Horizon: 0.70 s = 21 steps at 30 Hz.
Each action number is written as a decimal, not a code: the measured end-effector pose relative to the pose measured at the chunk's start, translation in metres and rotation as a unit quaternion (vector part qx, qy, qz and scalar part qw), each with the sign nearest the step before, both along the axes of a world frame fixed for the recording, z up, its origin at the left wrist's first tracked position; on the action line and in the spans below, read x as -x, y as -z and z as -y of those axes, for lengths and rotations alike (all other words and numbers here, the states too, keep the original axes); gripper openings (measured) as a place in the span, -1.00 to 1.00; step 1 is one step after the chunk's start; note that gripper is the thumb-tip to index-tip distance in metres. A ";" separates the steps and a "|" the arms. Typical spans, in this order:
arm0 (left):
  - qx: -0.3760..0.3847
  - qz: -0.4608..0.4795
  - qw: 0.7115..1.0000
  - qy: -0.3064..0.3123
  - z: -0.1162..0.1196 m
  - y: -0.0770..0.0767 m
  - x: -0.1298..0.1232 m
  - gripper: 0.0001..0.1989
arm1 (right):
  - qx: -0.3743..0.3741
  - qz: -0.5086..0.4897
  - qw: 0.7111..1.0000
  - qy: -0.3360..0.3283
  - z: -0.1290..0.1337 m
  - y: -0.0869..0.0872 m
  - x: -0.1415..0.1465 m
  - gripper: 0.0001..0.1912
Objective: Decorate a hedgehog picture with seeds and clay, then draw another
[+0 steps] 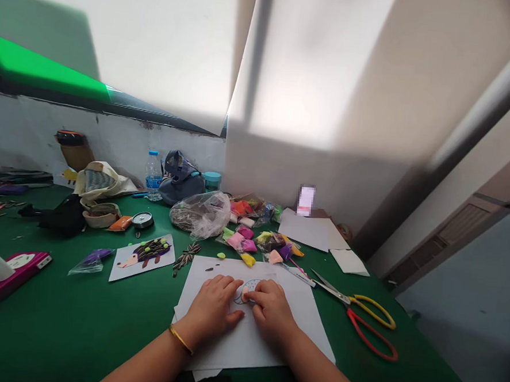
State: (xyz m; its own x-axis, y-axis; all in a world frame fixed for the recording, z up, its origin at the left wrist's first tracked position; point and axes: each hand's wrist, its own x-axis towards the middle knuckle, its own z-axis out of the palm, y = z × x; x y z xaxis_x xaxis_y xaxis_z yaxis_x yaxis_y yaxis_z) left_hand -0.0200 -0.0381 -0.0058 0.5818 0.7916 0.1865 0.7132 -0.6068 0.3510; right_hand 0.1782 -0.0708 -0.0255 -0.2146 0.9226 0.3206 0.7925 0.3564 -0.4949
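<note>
Left hand [211, 310] and right hand [271, 311] lie unclenched on white paper [245, 343], the right nearer the partly covered drawn oval [240, 294] between them.

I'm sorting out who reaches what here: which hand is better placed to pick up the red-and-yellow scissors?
Probably the right hand. It rests on the white paper on the same side as the scissors, which lie just beyond the paper's right edge. The left hand is farther away, with the right hand in between.

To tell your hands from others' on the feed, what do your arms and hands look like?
Bare hands and forearms, no gloves or sleeves in view. The left hand has a thin gold-coloured bangle at the wrist; the right hand wears nothing visible.
</note>
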 end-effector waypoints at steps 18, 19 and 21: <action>0.002 0.005 1.000 0.002 0.000 0.001 0.001 -0.38 | 0.002 0.026 1.000 -0.006 -0.001 -0.001 0.003 -0.50; 0.002 0.005 1.000 0.003 0.000 0.002 0.001 -0.38 | 0.004 0.029 1.000 -0.008 -0.001 -0.001 0.003 -0.51; 0.001 0.004 1.000 0.003 0.000 0.002 0.001 -0.38 | 0.006 0.035 0.999 -0.015 0.000 -0.002 0.004 -0.52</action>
